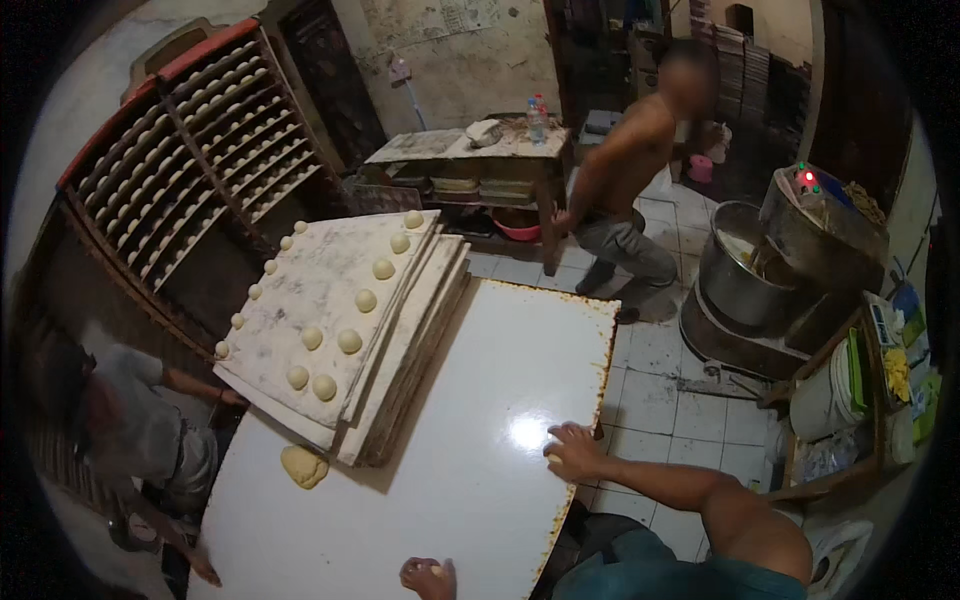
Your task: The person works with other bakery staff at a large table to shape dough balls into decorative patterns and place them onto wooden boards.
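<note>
My left hand (424, 578) is at the bottom of the white tabletop (420, 510), its fingers curled round a small pale dough ball (437, 569). My right hand (574, 448) rests near the table's right edge, cupped over another dough ball (553, 458), mostly hidden by the fingers. A lump of yellowish dough (303, 466) lies on the table to the left. Stacked floured boards (290, 290) cover the back left of the table, with several round dough balls (365, 300) set along the top one.
A co-worker (140, 440) sits at the left below a rack (170, 190) of dough balls. A shirtless person (630, 170) stands beyond the table near a back counter (390, 152). A steel mixer (740, 300) and a cluttered shelf (880, 370) stand on the right.
</note>
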Demonstrator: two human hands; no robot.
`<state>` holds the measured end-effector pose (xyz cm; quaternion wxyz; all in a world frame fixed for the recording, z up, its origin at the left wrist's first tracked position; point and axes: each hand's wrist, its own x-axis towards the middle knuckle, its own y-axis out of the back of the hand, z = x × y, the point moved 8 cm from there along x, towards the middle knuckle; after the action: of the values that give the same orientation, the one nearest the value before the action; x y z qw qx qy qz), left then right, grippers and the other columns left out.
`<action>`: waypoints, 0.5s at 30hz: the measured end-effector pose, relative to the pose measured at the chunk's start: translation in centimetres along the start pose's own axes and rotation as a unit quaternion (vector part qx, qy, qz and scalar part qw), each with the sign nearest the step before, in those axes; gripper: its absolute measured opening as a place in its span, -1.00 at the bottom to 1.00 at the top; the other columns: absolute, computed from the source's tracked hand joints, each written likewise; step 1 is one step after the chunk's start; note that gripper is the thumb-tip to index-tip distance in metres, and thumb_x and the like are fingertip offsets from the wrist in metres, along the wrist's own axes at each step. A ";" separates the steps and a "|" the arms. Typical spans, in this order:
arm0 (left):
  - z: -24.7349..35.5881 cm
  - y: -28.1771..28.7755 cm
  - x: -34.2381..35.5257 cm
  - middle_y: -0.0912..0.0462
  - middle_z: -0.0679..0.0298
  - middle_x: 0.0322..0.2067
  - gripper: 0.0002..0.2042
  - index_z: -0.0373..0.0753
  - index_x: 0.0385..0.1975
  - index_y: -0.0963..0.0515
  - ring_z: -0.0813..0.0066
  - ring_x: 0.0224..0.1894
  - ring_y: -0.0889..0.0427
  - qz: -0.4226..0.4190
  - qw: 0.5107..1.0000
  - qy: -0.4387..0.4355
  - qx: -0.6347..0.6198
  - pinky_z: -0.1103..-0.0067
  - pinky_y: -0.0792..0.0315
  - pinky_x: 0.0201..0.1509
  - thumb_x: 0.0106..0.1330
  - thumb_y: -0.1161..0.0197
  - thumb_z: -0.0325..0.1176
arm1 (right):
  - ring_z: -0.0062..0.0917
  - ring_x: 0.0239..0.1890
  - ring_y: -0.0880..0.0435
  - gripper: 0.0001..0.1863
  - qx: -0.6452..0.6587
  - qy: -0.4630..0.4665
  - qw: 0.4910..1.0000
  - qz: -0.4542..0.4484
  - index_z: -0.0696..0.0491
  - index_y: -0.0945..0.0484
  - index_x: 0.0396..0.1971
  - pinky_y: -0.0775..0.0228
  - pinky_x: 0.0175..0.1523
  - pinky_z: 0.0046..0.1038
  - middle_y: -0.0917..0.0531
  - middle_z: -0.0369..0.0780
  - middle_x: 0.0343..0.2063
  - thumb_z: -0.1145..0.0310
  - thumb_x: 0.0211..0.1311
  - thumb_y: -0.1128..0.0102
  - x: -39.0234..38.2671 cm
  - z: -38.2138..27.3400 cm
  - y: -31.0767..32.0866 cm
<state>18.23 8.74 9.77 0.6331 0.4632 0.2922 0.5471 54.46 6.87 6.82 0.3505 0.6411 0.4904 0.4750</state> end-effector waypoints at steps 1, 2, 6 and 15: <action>0.3 -1.4 0.8 -0.51 0.03 -0.44 -0.78 -0.35 -0.60 -0.51 0.10 -0.29 -0.47 -0.012 1.000 -0.004 0.003 0.23 -0.35 -0.19 -0.06 -0.37 -0.33 | -0.09 -0.01 -0.42 -0.70 0.047 0.021 0.998 0.039 0.00 -0.58 -0.29 -0.17 0.09 -0.02 -0.53 -0.07 -0.14 0.17 -0.03 -0.23 1.1 1.7 0.0; -0.2 0.1 1.3 -0.52 0.02 -0.43 -0.78 -0.37 -0.60 -0.51 0.10 -0.31 -0.47 0.108 0.993 0.009 0.052 0.22 -0.35 -0.19 -0.05 -0.36 -0.35 | -0.14 -0.02 -0.43 -0.75 0.128 0.061 0.984 0.112 0.04 -0.56 -0.34 -0.18 0.12 -0.12 -0.53 -0.08 -0.17 0.25 -0.05 -0.22 3.8 0.3 -0.5; -0.5 -7.5 -2.6 -0.52 0.01 -0.42 -0.79 -0.38 -0.57 -0.50 0.10 -0.35 -0.47 0.142 0.989 -0.010 0.050 0.23 -0.35 -0.19 -0.01 -0.34 -0.36 | -0.32 -0.18 -0.51 -0.85 0.228 -0.055 0.971 0.045 0.10 -0.51 -0.45 -0.33 -0.06 -0.34 -0.55 -0.15 -0.29 0.45 -0.08 -0.22 1.1 -1.5 -5.9; -0.8 -4.7 3.2 -0.51 0.01 -0.43 -0.83 -0.46 -0.41 -0.45 0.15 -0.39 -0.45 0.195 0.976 0.098 -0.013 0.31 -0.38 -0.28 0.12 -0.19 -0.45 | -0.31 -0.20 -0.49 -0.87 0.138 -0.021 0.988 0.068 0.06 -0.51 -0.40 -0.31 -0.04 -0.32 -0.56 -0.21 -0.35 0.38 0.03 -0.14 4.3 2.8 -5.3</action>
<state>20.23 12.20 5.62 0.4887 0.4472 0.2492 0.7065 55.85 12.53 2.26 0.2353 0.7250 0.4991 0.4122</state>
